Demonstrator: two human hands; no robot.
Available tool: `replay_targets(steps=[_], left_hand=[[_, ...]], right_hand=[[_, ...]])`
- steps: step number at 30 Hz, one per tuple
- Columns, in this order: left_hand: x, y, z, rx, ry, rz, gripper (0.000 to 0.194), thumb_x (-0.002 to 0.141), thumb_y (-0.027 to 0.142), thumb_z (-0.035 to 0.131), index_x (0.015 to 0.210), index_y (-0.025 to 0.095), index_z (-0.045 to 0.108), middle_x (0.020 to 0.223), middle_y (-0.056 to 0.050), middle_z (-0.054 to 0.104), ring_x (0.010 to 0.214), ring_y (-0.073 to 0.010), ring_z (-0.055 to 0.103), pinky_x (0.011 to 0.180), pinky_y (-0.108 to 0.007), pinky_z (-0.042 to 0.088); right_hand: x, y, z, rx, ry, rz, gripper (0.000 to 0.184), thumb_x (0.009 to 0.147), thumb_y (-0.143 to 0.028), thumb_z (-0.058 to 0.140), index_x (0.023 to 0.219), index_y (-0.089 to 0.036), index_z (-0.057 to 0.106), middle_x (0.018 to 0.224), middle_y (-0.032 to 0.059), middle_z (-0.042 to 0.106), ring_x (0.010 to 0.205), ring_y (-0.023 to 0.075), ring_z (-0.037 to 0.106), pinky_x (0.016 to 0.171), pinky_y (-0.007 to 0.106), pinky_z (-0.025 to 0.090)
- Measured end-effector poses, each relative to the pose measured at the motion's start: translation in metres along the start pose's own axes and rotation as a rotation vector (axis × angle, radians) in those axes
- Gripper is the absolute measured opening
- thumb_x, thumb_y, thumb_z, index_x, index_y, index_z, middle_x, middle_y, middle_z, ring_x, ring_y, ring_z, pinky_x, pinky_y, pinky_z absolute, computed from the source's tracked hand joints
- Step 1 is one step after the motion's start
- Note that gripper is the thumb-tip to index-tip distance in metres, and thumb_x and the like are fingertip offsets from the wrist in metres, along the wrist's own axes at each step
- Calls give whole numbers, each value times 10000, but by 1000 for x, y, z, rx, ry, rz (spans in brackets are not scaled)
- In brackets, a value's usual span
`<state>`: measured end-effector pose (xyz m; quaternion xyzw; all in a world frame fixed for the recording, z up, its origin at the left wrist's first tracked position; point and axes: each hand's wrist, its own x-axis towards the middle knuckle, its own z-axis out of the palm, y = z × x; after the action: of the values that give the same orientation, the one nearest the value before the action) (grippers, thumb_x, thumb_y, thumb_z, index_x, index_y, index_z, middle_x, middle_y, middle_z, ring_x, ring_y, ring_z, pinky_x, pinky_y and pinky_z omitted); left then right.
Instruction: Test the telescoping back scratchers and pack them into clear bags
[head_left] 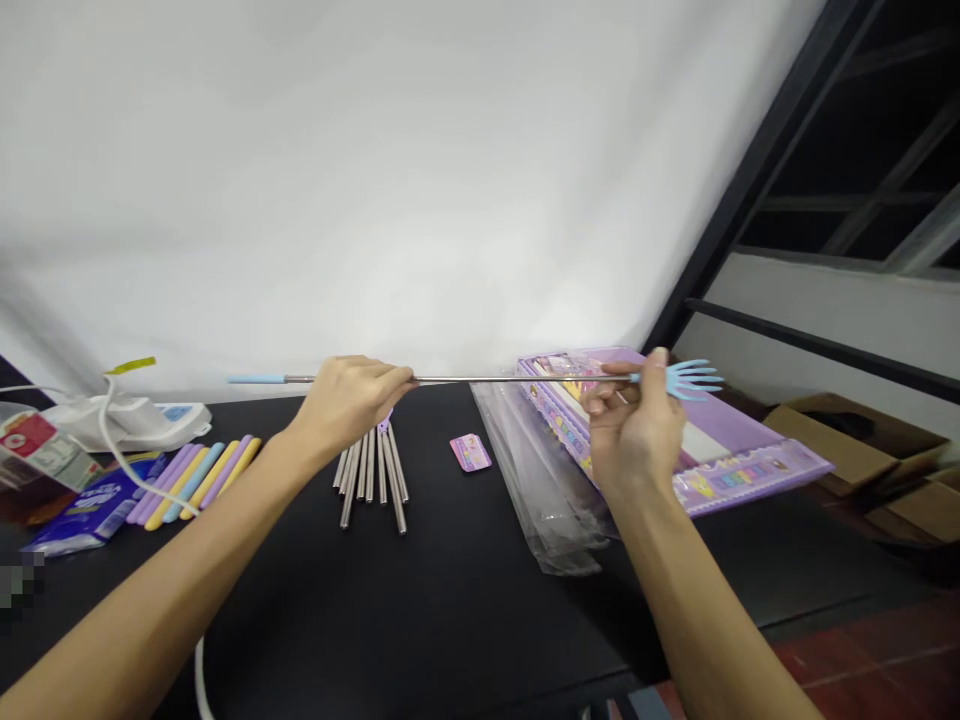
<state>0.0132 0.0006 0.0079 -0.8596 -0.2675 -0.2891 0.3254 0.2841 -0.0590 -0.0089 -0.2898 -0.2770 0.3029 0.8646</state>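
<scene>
2 bare hands hold 1 extended back scratcher (480, 379) level above the black surface (450, 600), its thin metal rod running left to right across the view. The left hand (346, 400) is closed around the rod toward the handle end, with the light blue grip (256, 379) sticking out past it to the left. The right hand (634, 430) pinches the other end between thumb and fingertips just behind the light blue claw head (691, 379), whose prongs point right. Directly below the left hand lies a fanned bundle of bare metal rods (371, 475), and a purple piece shows just under that hand, though what it is I cannot tell. To the left of the rods sits a row of pastel grips (196, 480) in purple, yellow and blue, lying side by side. Beyond them are a blue packet (90, 515), a white cable (112, 430) and a white bag (135, 420). A small pink card (470, 452) lies on the surface between the rods and a stack of clear plastic sleeves (540, 490). Behind the right hand rests a purple printed box (750, 465), tilted, near the surface's right edge. Cardboard boxes (855, 435) stand on the floor at the far right, and a white backdrop (375, 180) rises behind everything.
</scene>
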Motion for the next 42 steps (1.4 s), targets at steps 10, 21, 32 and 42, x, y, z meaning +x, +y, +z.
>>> replay_targets(steps=[10, 21, 32, 42], left_hand=[[12, 30, 3, -33, 16, -16, 291, 1015, 410, 491, 966, 189, 674, 689, 0, 712, 590, -146, 654, 572, -257, 402], [17, 49, -11, -39, -35, 24, 340, 1036, 391, 437, 898, 187, 671, 610, 13, 646, 482, -116, 553, 496, -260, 303], [-3, 38, -14, -235, -164, -103, 390, 1045, 396, 392, 876, 171, 662, 642, -16, 669, 539, -141, 591, 542, -267, 321], [-5, 41, -35, -710, -272, -457, 290, 1026, 375, 412, 1102, 214, 641, 591, 68, 443, 501, -93, 393, 538, -226, 310]], right_hand=[[-14, 3, 7, -38, -148, 68, 363, 773, -479, 781, 687, -153, 647, 688, 27, 682, 504, 91, 565, 432, 217, 441], [-37, 20, 20, -67, -406, 297, 296, 808, -448, 755, 769, -157, 719, 666, 21, 670, 519, 96, 559, 482, 232, 458], [-24, 24, 16, -237, -485, 152, 306, 805, -420, 774, 709, -160, 646, 571, -18, 631, 458, 100, 578, 460, 228, 456], [0, 24, 53, -301, -896, 254, 349, 755, -470, 800, 815, -138, 713, 640, 17, 695, 518, 126, 648, 530, 249, 524]])
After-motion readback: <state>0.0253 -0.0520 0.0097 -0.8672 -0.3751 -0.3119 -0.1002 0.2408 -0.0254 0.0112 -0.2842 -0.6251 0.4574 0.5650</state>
